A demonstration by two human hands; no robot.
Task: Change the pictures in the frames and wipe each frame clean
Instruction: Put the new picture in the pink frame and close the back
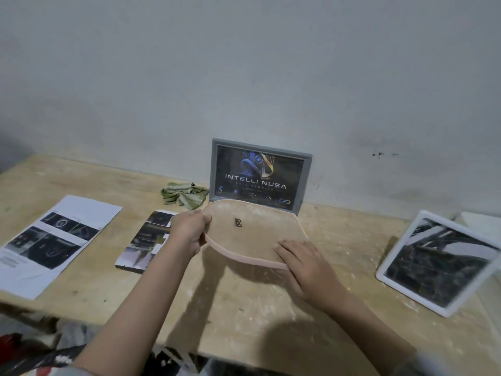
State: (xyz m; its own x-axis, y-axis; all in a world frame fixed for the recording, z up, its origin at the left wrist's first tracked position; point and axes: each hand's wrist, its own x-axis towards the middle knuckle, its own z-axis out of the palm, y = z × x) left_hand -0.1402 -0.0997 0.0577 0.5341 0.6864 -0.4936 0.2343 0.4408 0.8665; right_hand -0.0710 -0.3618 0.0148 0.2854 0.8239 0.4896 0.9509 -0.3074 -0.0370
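Above the pale wooden table [244, 299], tilted and back-side up — a rounded pink-rimmed picture frame [252, 240]; left hand [187, 230] grips its left rim, right hand [303, 259] lies flat, fingers straight, on the backing; probably light, stiff and breakable — best held by opposite rims

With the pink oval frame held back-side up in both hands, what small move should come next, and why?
Probably lift the backing board out. The pink oval frame is back-up, the left hand gripping its rim, the right hand flat on the backing; loose prints wait beside it.
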